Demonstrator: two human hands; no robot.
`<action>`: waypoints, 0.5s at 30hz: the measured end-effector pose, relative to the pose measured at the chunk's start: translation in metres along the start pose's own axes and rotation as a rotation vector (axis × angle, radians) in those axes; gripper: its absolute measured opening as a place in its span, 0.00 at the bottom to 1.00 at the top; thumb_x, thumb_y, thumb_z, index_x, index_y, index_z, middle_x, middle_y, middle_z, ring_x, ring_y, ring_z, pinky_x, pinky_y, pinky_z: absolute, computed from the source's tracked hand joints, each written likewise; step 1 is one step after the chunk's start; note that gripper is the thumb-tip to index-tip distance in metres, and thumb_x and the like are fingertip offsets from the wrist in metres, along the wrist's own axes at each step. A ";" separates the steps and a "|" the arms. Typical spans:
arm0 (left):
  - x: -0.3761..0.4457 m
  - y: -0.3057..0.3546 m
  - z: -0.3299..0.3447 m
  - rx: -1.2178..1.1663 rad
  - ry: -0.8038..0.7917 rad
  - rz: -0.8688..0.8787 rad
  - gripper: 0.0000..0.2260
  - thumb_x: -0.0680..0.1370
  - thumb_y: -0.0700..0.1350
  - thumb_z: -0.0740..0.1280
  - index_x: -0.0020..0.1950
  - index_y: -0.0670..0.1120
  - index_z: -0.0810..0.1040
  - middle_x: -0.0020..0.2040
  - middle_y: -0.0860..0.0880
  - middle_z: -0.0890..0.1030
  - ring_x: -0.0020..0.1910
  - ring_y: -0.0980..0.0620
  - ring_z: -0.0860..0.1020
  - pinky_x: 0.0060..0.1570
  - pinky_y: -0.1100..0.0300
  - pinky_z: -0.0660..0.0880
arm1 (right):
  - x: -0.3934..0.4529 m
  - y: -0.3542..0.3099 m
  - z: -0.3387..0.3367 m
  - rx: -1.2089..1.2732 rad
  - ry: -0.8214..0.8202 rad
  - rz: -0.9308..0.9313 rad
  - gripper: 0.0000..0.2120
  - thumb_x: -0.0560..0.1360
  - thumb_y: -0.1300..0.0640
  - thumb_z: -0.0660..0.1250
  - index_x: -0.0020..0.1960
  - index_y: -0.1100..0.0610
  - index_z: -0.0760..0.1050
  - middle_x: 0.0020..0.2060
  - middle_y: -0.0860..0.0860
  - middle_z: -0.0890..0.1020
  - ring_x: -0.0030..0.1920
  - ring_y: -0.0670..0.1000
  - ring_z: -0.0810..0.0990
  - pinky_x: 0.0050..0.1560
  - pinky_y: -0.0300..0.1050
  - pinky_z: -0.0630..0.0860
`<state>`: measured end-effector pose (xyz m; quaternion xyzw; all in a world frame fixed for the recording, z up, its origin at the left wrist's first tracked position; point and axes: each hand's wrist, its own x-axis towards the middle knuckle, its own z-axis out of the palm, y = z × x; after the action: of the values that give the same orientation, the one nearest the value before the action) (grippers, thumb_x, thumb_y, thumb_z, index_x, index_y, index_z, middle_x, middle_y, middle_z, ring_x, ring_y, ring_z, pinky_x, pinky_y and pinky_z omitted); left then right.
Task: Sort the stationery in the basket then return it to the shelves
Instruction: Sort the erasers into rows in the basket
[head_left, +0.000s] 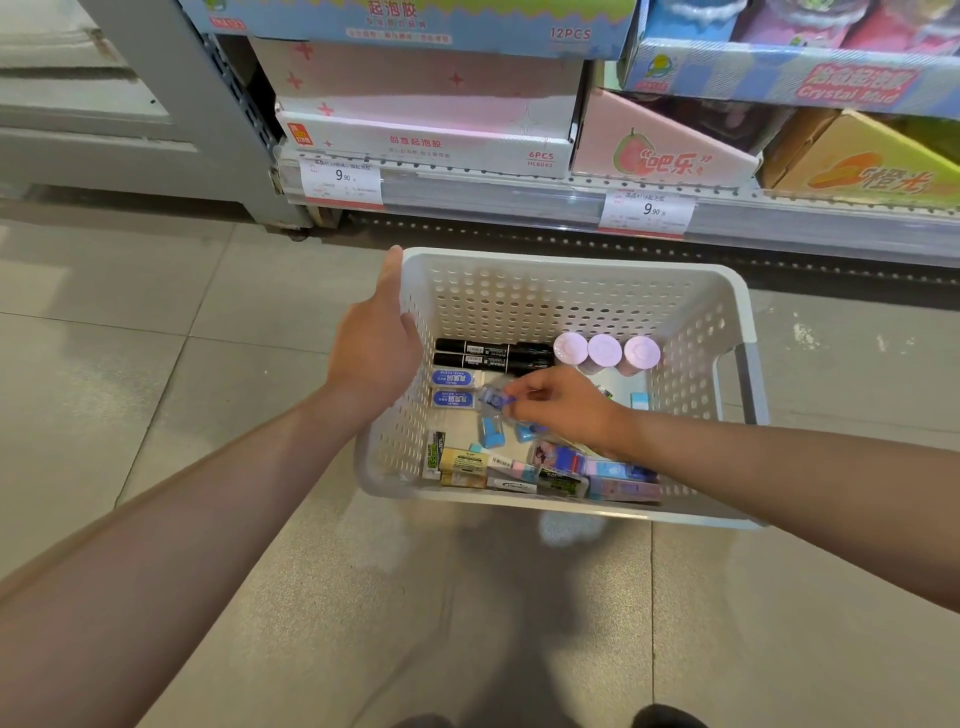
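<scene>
A white perforated basket (571, 291) stands on the tiled floor in front of the shelves. Inside lie two black markers (493, 355), two blue-labelled erasers (453, 388), three pink-lidded jars (602, 351), and several small packets along the near wall (519, 467). My left hand (376, 343) grips the basket's left rim, thumb along the top edge. My right hand (561, 402) reaches into the middle of the basket and pinches a small blue, clear-wrapped item (493, 399) at its fingertips.
A low shelf (519, 197) with price tags runs behind the basket, holding pink, blue and orange display boxes (426, 124). A grey upright (171, 104) stands at the left. Tiled floor surrounds the basket; my shoes (670, 717) show at the bottom edge.
</scene>
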<state>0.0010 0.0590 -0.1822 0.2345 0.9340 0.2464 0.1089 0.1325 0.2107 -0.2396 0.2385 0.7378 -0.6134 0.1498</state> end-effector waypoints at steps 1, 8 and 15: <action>0.000 0.000 0.000 0.001 0.002 0.001 0.29 0.81 0.40 0.58 0.78 0.51 0.47 0.50 0.47 0.76 0.38 0.51 0.77 0.37 0.59 0.74 | 0.000 -0.002 -0.003 0.148 -0.087 0.107 0.08 0.76 0.63 0.65 0.54 0.63 0.78 0.45 0.62 0.76 0.46 0.51 0.72 0.41 0.34 0.73; -0.001 0.001 0.000 -0.002 0.007 -0.002 0.30 0.81 0.39 0.59 0.78 0.51 0.47 0.57 0.42 0.79 0.40 0.51 0.77 0.37 0.59 0.74 | -0.001 -0.003 -0.020 0.581 -0.374 0.423 0.12 0.81 0.56 0.53 0.53 0.54 0.75 0.46 0.53 0.81 0.44 0.47 0.80 0.42 0.37 0.78; 0.000 0.000 0.000 -0.001 0.017 0.002 0.30 0.81 0.39 0.59 0.78 0.51 0.47 0.59 0.42 0.78 0.41 0.51 0.76 0.39 0.57 0.76 | -0.001 -0.008 -0.027 0.511 -0.267 0.398 0.13 0.82 0.55 0.51 0.51 0.56 0.74 0.41 0.54 0.81 0.38 0.48 0.77 0.41 0.39 0.76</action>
<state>0.0008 0.0595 -0.1822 0.2332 0.9347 0.2488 0.1007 0.1305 0.2354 -0.2270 0.3252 0.4734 -0.7628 0.2972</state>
